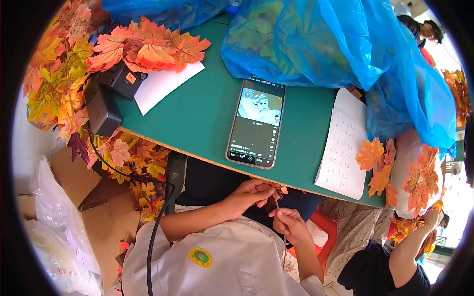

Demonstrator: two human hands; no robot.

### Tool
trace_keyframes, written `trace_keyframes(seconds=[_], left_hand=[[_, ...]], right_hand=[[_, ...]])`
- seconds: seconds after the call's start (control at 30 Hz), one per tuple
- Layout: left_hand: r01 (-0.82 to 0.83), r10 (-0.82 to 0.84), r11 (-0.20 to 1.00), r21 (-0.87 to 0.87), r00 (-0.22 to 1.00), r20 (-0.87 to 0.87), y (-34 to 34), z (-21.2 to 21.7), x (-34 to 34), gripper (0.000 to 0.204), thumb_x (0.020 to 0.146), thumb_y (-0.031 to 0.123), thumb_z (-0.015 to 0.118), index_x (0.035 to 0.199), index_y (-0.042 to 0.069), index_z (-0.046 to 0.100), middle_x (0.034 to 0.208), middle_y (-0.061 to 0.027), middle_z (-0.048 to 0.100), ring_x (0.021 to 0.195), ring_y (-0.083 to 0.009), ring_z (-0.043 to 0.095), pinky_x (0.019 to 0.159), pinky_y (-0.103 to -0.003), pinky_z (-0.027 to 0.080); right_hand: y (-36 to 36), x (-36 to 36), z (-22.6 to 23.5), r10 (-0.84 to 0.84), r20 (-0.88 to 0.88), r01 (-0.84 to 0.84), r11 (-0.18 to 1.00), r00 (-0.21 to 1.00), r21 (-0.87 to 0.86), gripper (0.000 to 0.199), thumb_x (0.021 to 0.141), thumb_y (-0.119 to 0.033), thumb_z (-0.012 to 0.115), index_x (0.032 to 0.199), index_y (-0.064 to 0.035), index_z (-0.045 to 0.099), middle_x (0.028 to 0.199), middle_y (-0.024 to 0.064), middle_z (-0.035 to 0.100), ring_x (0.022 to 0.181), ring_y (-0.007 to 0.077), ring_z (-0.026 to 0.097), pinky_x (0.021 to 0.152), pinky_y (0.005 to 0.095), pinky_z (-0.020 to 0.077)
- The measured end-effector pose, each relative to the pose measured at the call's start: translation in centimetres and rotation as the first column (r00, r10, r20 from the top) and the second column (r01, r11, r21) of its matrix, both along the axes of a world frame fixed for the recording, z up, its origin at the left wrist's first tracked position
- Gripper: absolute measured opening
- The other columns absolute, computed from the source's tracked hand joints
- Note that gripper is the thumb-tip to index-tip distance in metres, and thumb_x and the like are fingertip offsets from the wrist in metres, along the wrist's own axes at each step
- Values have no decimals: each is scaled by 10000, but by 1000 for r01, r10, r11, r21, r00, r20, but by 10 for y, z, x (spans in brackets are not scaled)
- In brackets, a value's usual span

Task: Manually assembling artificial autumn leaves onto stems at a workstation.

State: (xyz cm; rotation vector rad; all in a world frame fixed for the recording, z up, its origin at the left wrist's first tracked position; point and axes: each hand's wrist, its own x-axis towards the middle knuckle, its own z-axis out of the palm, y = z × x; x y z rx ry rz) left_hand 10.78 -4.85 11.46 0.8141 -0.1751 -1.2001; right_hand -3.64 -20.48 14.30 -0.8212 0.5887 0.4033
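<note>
1. L. hand (253, 193) is pinching a thin brown stem (276, 203) below the phone (254, 123), its fingers bunching narrow at the upper end; exact contact is showing only in part.
2. R. hand (291, 224) is gripping the same stem lower down, below and to the rt. of the phone, thumb and forefinger closing tight, other fingers curling in.
3. Stem is running btwn. both hands, w/ a small orange leaf piece (283, 189) showing near its top, below the phone.
4. Phone is lying screen-up on a green tabletop (301, 128), its display glowing.
5. Long white sheet (340, 158) w/ handwritten figs. is lying rt. of the phone.
6. Blue plastic bag (306, 49) is bulging above the phone, reaching its top end.
7. Orange leaves (158, 49) and a black box (103, 111) are sitting left of the phone.
8. Co-worker (380, 271) in dark top is bending well below and rt. of the phone.
</note>
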Motion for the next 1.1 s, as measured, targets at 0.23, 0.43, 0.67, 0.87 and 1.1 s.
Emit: trace_keyframes(seconds=[0.23,0.43,0.67,0.87,1.1], left_hand=[[1,-1,1000,6,1000,16,0,6,3,259,988,204,563,1209,70,585,1058,-58,666,636,-51,425,589,-194,357],[-8,8,1000,4,1000,9,1,6,2,251,995,195,548,1207,68,588,1075,-52,658,632,-52,425,580,-191,357],[5,-5,1000,5,999,-43,-2,4,-1,252,1012,181,511,1217,61,594,1086,-56,656,633,-49,425,584,-188,374],[11,-11,1000,-5,998,68,1,16,6,293,1004,205,523,1234,40,601,1149,-86,639,623,-47,412,604,-180,379],[-9,5,996,88,999,46,-4,10,2,292,989,188,539,1241,52,598,1035,-56,631,640,-61,433,597,-184,376]], right_hand=[[0,2,0,-7,-6,7,1000,1000,6,248,1006,-182,514,967,17,657,549,-22,446,462,54,348,449,219,272],[-1,1,-2,-4,7,4,1000,1000,15,252,1011,-187,503,976,12,654,550,-21,438,456,56,338,447,220,265],[-1,-3,0,-15,-6,15,999,1000,32,257,1007,-202,513,980,15,650,557,-19,441,457,57,346,448,222,268],[-1,2,0,40,-16,-41,999,999,-22,272,1003,-217,534,1022,20,668,561,-39,441,455,30,333,435,198,244],[-8,3,-2,17,31,-17,1000,999,14,255,993,-203,559,1021,17,684,554,-25,437,457,34,340,427,200,254]])
